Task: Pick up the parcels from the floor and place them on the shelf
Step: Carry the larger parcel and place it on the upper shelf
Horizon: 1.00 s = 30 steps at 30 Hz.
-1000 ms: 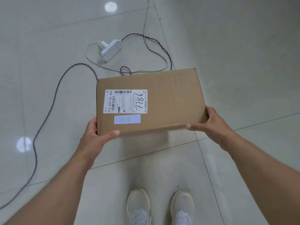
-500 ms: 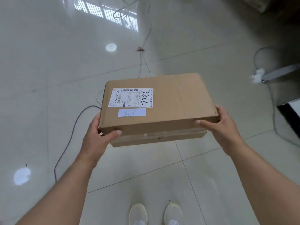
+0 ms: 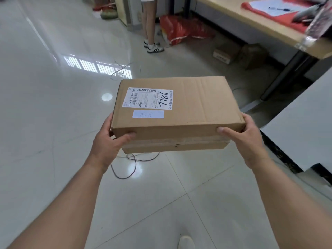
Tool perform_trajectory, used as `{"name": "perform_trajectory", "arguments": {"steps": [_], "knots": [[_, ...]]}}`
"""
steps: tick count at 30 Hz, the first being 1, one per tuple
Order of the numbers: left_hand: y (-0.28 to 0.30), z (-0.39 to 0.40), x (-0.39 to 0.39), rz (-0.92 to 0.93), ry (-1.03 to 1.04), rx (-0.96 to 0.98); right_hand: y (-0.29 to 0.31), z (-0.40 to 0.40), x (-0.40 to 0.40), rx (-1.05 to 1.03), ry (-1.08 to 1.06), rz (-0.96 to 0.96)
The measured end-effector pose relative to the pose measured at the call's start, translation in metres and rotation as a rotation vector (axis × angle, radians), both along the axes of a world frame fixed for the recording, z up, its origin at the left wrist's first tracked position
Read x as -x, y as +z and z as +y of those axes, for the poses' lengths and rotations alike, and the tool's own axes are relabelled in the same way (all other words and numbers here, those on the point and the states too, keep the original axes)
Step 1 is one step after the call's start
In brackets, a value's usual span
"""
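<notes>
I hold a brown cardboard parcel (image 3: 197, 108) level in front of me, above the tiled floor. A white shipping label with "7786" written on it and a small pale sticker sit on its top. My left hand (image 3: 109, 142) grips the near left corner, thumb on the front face. My right hand (image 3: 246, 139) grips the near right corner the same way. No shelf can be made out for certain; a white flat surface (image 3: 305, 123) with a dark edge lies close on the right.
A wooden table (image 3: 265, 24) on black legs stands at the back right, with small boxes (image 3: 222, 54) and a red bag (image 3: 179, 29) beneath. A person's legs (image 3: 150, 27) stand at the back. A cable (image 3: 125, 168) lies on the floor below the parcel.
My view has lifted from the floor toward the room; the table, red bag and a person's legs have come into view. The parcel stays gripped in both hands, held higher.
</notes>
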<state>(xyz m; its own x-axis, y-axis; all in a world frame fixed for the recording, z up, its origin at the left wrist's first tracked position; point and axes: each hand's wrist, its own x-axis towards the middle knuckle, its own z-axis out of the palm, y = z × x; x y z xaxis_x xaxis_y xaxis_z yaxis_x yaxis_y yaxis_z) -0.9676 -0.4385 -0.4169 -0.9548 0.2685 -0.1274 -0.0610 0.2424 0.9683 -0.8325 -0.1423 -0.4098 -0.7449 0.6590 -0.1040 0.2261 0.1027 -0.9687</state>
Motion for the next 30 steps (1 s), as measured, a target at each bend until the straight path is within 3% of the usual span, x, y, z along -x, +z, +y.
{"name": "perform_trajectory", "arguments": {"steps": [6, 18, 30], "knots": [[0.075, 0.008, -0.042, 0.11, -0.127, -0.023, 0.077, -0.011, -0.081, -0.072, -0.124, 0.055], [0.18, 0.04, -0.157, 0.192, -0.374, -0.082, 0.17, -0.029, -0.255, -0.093, -0.389, 0.105], [0.253, 0.106, -0.339, 0.356, -0.621, -0.135, 0.241, -0.026, -0.488, -0.223, -0.627, 0.178]]}}
